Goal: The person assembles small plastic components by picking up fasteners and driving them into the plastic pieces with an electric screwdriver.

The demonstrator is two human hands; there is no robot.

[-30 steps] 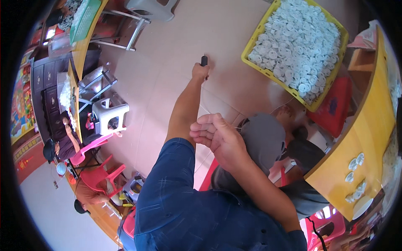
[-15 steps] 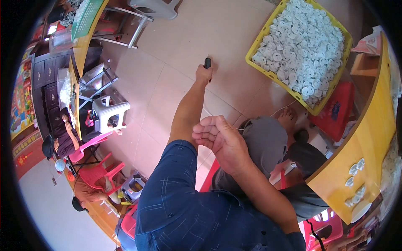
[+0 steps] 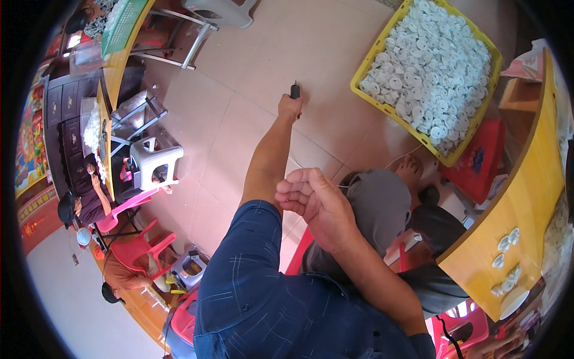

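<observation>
My left arm is stretched far out over the tiled floor. My left hand [image 3: 290, 107] is wrapped around a dark-handled tool [image 3: 295, 91] with a thin metal tip pointing away from me. Its exact kind is too small to make out. Closer in, my right hand [image 3: 326, 209] is raised beside my left elbow, palm showing. Its fingers are loosely bent with nothing visible in them. A thin pale cord [image 3: 394, 160] runs across the floor near my bare foot; where it leads is partly hidden behind my arm and leg.
A yellow crate [image 3: 391, 110] heaped with small white round parts [image 3: 433, 72] stands at the far right. Beside it is a red stool [image 3: 478, 161]. A yellow wooden table [image 3: 508, 203] with a few white pieces curves along the right. Several people sit at tables on the left, near a grey stool [image 3: 154, 157].
My left hand and the tool have shifted very slightly; the tool's tip tilts a little differently. My right hand stays nearly still. The seated person at the left has moved a hand a little.
</observation>
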